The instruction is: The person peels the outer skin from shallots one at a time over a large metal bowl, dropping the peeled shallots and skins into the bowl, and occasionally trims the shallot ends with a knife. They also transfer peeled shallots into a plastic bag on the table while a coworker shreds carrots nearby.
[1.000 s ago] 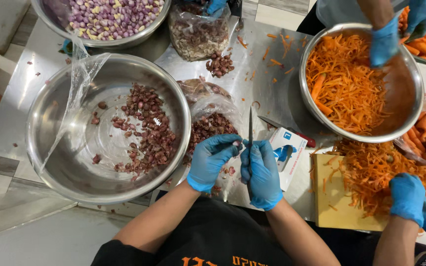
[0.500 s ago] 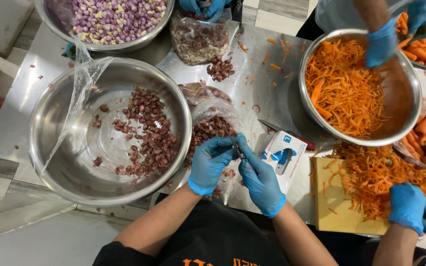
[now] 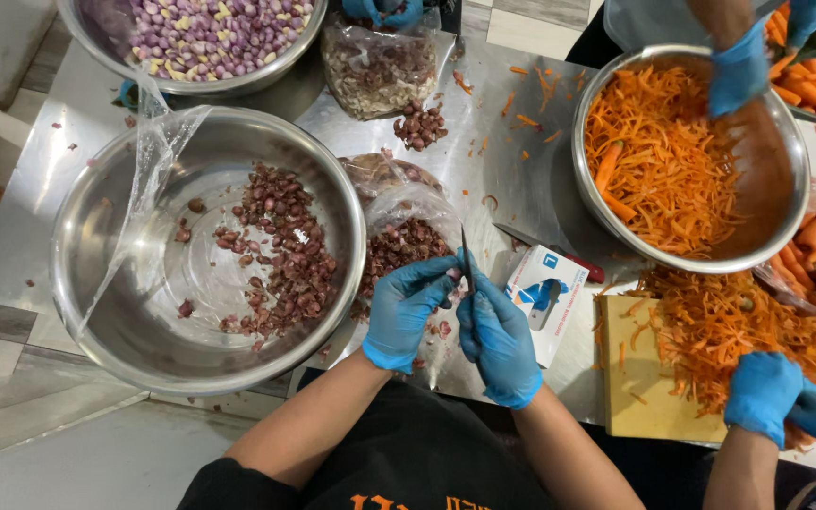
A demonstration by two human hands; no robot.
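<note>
On the far left of a steel table (image 3: 40, 179), seen from above, sits a large steel bowl (image 3: 125, 312) holding a scatter of small reddish-brown peeled shallots (image 3: 280, 250), with a clear plastic bag (image 3: 144, 179) draped over its left rim. Above it, at the top edge, a second steel bowl (image 3: 266, 80) is filled with pale purple and cream pieces (image 3: 210, 33).

Just right of the large bowl lies an open plastic bag of shallots (image 3: 403, 247), and higher up another clear bag (image 3: 375, 71) with a small loose heap of shallots (image 3: 422, 127) below it.

Near the bottom centre, the left hand (image 3: 406, 312), in a blue glove, is curled with its fingertips pinched around something small and dark; it is too small to tell exactly what. Touching it, the right hand (image 3: 498, 340), also blue-gloved, is closed around a small knife (image 3: 466, 260) whose thin blade points up and away from the body. Both hands hover over the near edge of the open bag.

Just beside the right hand lies a white and blue carton (image 3: 550, 288), with another knife (image 3: 545, 247) resting above it.

Further right, a steel bowl (image 3: 776, 227) holds shredded carrot (image 3: 658, 161), and another person's blue-gloved hand (image 3: 739, 71) rests on its rim. Below, more shredded carrot (image 3: 720, 326) covers a yellow cutting board (image 3: 644, 397), where a further person's gloved hands (image 3: 786, 397) press down.
</note>
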